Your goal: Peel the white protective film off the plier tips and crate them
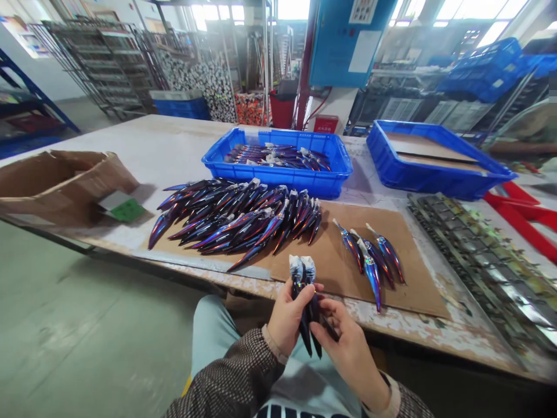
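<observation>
Lures [304,284] are sitting in both your hands just off the near edge of the counter [143,145], their long axis running nearly upright, pale ends pointing away from you and dark tips pointing down toward your lap. Your left hand [285,316] is closing around their middle from the left; your right hand [350,342] is pinching their lower part from the right. A small group [374,264] is lying on the cardboard sheet [335,273] ahead, nearer your right hand; the big pile [235,217] is lying ahead-left.
</observation>
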Demonstrator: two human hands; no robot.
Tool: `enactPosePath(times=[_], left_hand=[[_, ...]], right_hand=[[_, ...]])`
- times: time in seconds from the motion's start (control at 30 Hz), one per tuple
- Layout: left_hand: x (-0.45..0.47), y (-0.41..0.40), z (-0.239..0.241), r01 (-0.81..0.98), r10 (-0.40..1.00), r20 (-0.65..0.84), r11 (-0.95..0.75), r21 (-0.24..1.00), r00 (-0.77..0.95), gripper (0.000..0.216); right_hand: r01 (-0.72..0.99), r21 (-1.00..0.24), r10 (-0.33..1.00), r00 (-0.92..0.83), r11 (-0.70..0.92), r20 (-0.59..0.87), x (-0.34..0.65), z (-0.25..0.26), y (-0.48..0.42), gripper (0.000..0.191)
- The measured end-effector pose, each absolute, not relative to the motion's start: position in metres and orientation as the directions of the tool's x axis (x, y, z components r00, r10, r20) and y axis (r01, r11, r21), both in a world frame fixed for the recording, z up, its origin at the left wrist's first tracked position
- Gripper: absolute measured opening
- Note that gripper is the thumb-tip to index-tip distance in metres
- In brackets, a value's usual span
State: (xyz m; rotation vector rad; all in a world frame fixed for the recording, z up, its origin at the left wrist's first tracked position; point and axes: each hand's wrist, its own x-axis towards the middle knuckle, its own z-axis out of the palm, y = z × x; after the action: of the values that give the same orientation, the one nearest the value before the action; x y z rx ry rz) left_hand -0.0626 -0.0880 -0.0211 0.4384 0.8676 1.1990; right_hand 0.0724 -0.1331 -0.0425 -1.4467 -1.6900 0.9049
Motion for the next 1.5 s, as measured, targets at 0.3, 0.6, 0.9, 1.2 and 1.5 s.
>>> enactPosePath(times=[0.3,0.6,0.9,1.2,1.5], left_hand=[[-0.100,-0.111,-0.018,-0.550,0.927,-0.327,0.372,0.748,0.183,0.039],[-0.106,-0.121,-0.018,-0.460,0.950,-0.265,0.311,0.831,0.164,0.035],[-0.107,-0.125,-0.010,-0.348,0.972,-0.201,0.231,0.908,0.122,0.040],[-0.107,-0.139,0.000,-0.190,0.998,-0.019,0.030,0.981,0.061,0.030],[-0.111,-0.153,0.004,-0.189,0.987,0.006,0.025,0.982,0.163,0.023]], right_hand=[[0.029,-0.926,0.862,-0.355,-0.376,-0.361,0.080,-0.014,-0.137,0.048],[0.110,-0.951,0.895,-0.321,-0.289,-0.309,0.069,-0.012,-0.142,0.052],[0.078,-0.936,0.874,-0.338,-0.344,-0.350,0.070,-0.011,-0.147,0.052],[0.106,-0.940,0.905,-0.252,-0.326,-0.342,0.067,-0.007,-0.168,0.051],[0.170,-0.970,0.967,-0.158,-0.174,-0.201,0.074,0.002,-0.167,0.045]])
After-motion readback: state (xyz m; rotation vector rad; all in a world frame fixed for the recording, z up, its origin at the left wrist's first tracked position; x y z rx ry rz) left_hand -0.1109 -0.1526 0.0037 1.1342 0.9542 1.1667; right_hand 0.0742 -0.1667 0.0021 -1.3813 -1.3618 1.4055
